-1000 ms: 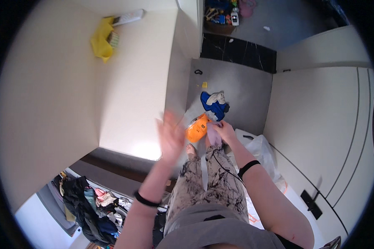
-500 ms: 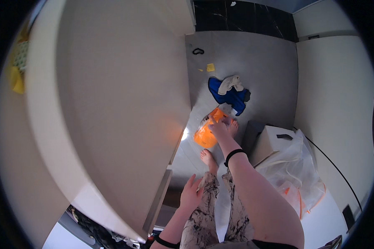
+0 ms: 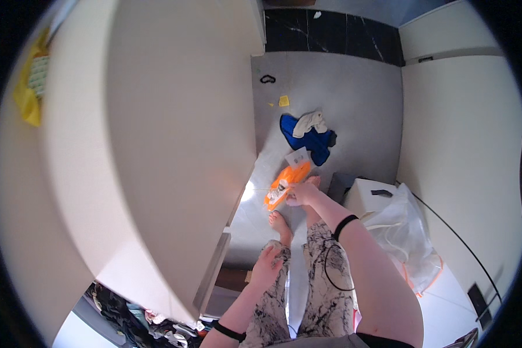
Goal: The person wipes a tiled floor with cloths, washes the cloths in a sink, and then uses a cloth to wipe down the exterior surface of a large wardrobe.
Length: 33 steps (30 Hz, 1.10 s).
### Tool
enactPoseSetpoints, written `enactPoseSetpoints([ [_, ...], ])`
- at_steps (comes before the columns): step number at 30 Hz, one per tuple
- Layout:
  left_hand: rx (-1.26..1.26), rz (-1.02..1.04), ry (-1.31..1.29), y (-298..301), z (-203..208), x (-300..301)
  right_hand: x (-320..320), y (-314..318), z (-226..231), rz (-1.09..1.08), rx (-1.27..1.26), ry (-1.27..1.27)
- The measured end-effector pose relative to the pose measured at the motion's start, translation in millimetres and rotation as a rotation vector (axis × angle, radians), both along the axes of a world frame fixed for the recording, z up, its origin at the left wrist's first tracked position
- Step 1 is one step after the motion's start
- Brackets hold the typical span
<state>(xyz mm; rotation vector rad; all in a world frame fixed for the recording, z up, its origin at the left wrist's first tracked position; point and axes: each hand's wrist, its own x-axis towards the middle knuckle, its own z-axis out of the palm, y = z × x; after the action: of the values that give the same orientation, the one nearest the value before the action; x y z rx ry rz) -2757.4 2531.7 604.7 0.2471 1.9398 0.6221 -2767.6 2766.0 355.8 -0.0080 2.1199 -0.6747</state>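
My right hand [image 3: 300, 194] reaches down to the floor in front of my feet, its fingers closed on the right edge of a crumpled orange plastic bag [image 3: 286, 174]. White patches show on the bag's near part. A pale card or packet [image 3: 297, 158] lies at its far end, touching or close to a blue cloth item [image 3: 310, 141] with dark edging. A cream cloth [image 3: 310, 123] is heaped on top of the blue one. My left hand [image 3: 265, 267] rests on my left knee with its fingers stretched out, holding nothing.
A large pale cabinet panel [image 3: 180, 133] fills the left. To the right stand a white box [image 3: 368, 194] and a translucent bag [image 3: 403, 232], with a black cable [image 3: 452, 231] along the wall. Farther off lie yellow scraps [image 3: 283, 101] and a black loop [image 3: 267, 79]. Clothes [image 3: 139, 319] lie lower left.
The orange bag has tilted and narrowed under my right hand, showing its white patches. The pale card now shows more fully. My left hand has settled onto the knee. The whole view has shifted slightly.
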Motion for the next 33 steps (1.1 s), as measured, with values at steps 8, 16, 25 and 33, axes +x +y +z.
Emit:
enactPoseSetpoints([
  [8,0.023,-0.066,0.309,57.2,115.8,-17.3,5.9,80.9,292.1,-0.029,-0.211,0.177],
  [16,0.170,-0.031,0.820,113.8,313.1,-87.2,-56.8,112.7,586.7,-0.005,-0.314,0.494],
  [25,0.408,0.453,0.620,39.3,429.5,-181.3,-132.3,53.4,719.8,-0.270,-0.361,0.862],
  [33,0.097,0.484,1.181,-18.5,464.0,-257.2,-242.2,121.1,735.8,-0.670,-0.490,0.820],
])
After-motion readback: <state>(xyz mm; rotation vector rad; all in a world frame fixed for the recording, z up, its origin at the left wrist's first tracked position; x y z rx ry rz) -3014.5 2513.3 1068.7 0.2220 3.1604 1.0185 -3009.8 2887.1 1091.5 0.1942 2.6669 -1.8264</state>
